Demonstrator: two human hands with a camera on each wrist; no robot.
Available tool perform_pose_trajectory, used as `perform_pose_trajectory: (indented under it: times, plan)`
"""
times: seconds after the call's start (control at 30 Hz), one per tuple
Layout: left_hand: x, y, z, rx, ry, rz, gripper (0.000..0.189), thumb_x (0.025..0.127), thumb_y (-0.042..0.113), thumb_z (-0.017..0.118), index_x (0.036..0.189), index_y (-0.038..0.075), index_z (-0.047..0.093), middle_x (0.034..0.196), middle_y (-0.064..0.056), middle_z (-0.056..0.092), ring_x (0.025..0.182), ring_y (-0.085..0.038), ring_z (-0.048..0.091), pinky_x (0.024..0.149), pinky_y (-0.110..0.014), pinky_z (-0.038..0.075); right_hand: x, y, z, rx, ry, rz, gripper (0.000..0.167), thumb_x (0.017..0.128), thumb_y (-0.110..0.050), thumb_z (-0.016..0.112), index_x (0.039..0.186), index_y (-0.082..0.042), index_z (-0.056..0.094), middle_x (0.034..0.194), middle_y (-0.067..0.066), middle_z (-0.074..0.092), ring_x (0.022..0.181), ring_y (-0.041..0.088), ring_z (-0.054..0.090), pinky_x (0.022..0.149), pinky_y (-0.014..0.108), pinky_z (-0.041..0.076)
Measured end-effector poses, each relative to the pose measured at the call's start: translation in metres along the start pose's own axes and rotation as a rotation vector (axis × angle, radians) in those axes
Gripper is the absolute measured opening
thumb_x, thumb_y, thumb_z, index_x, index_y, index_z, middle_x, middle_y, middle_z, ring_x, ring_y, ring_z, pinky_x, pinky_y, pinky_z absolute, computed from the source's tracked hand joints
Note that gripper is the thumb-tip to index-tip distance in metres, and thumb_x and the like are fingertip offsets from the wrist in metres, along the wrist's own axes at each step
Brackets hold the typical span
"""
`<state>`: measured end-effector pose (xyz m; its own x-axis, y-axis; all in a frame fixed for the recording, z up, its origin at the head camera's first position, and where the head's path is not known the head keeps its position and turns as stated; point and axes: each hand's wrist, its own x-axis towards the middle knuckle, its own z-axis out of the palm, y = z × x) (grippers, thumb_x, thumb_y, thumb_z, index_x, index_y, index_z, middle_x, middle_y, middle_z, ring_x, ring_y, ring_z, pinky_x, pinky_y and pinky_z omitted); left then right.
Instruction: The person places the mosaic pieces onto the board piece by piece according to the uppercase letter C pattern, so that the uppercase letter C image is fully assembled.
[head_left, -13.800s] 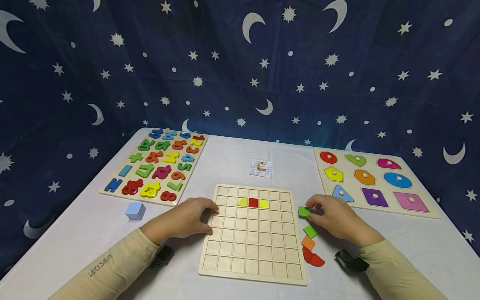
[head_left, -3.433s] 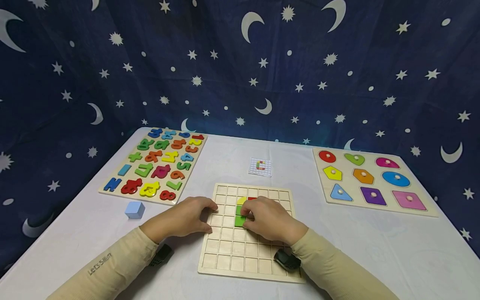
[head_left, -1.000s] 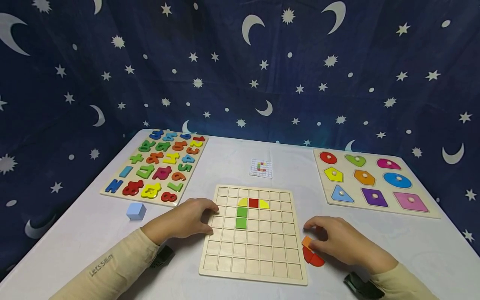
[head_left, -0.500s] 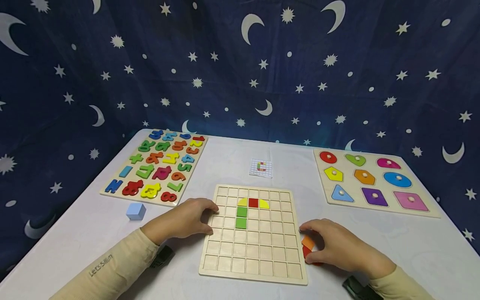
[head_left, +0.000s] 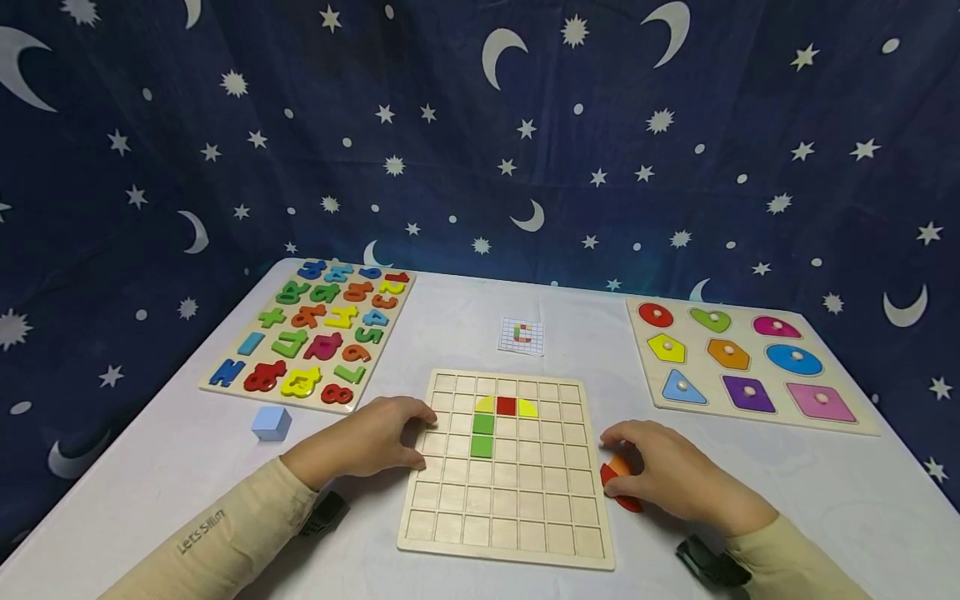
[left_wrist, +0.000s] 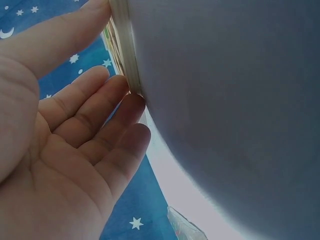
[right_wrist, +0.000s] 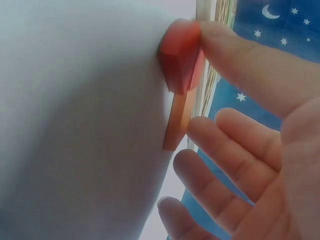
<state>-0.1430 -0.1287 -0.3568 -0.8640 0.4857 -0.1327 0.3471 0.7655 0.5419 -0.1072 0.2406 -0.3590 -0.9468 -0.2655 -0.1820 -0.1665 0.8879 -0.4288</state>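
Note:
The wooden grid board (head_left: 437, 527) lies in the middle of the table. In its cells sit a red square (head_left: 506, 406) between two yellow quarter-round tiles (head_left: 528, 408), with two green squares (head_left: 482, 447) below the left one. My left hand (head_left: 371, 437) touches the board's left edge with thumb and fingertips, as the left wrist view confirms. Beside the right edge, my right hand (head_left: 671, 471) has its thumb against red curved tiles (right_wrist: 180, 55) and its fingers near an orange tile (right_wrist: 179, 120). These loose tiles lie on the cloth, partly hidden by the hand.
Behind the board lies a small pattern card (head_left: 521, 335). A number puzzle (head_left: 360, 398) stands at the left, with a light blue cube (head_left: 271, 423) in front of it. On the right lies a shape-knob puzzle (head_left: 705, 333). A starry curtain (head_left: 450, 125) hangs behind.
Two green squares have come onto the board below the left yellow tile. Over the last half second my right hand has slid the red and orange tiles slightly away from me. My left hand stays put.

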Motion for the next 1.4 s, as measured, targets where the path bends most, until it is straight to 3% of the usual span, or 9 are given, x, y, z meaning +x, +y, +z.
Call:
perform_pose_trajectory:
  times: [0.3,0.43,0.63,0.93,1.4]
  plan:
    - [0.0,0.0,0.0,0.0,-0.002,-0.007,0.047,0.073,0.01,0.09,0.115,0.004,0.068,0.118,-0.006,0.065,0.119,-0.026,0.057,0.106,-0.045,0.042,0.006,-0.001,0.0,-0.059,0.087,-0.049,0.043,0.075,-0.031,0.089,0.108,-0.013,0.068,0.101,-0.003,0.063,0.092,0.018,0.056,0.088,0.044,0.053]
    - [0.0,0.0,0.0,0.004,0.0,-0.002,0.048,0.073,0.01,0.09,0.115,0.003,0.068,0.118,-0.006,0.065,0.119,-0.026,0.057,0.106,-0.045,0.043,0.007,-0.001,-0.001,-0.05,0.095,-0.066,0.033,0.078,-0.028,0.087,0.101,-0.015,0.068,0.09,-0.006,0.06,0.085,0.016,0.053,0.079,0.04,0.052]
    - [0.0,-0.001,0.0,0.001,0.007,0.014,0.048,0.073,0.01,0.09,0.115,0.003,0.068,0.117,-0.007,0.065,0.118,-0.026,0.057,0.106,-0.045,0.043,0.008,0.001,0.0,-0.037,0.089,-0.098,0.023,0.081,-0.022,0.085,0.097,-0.015,0.069,0.086,-0.008,0.061,0.081,0.014,0.053,0.077,0.039,0.052]
    - [-0.001,-0.002,0.0,-0.003,0.007,0.023,0.047,0.073,0.009,0.09,0.114,0.002,0.068,0.117,-0.007,0.066,0.119,-0.027,0.057,0.105,-0.046,0.043,0.009,0.001,0.0,-0.002,0.07,-0.091,0.021,0.085,-0.011,0.08,0.103,-0.014,0.071,0.096,-0.006,0.066,0.088,0.015,0.057,0.085,0.044,0.054]
    - [0.001,-0.001,0.0,0.001,0.003,0.01,0.047,0.073,0.01,0.09,0.115,0.003,0.068,0.117,-0.006,0.066,0.117,-0.026,0.057,0.105,-0.044,0.044,0.011,0.008,-0.003,-0.044,0.09,-0.086,0.025,0.085,-0.017,0.08,0.108,-0.013,0.071,0.092,-0.006,0.063,0.082,0.016,0.053,0.076,0.04,0.052]
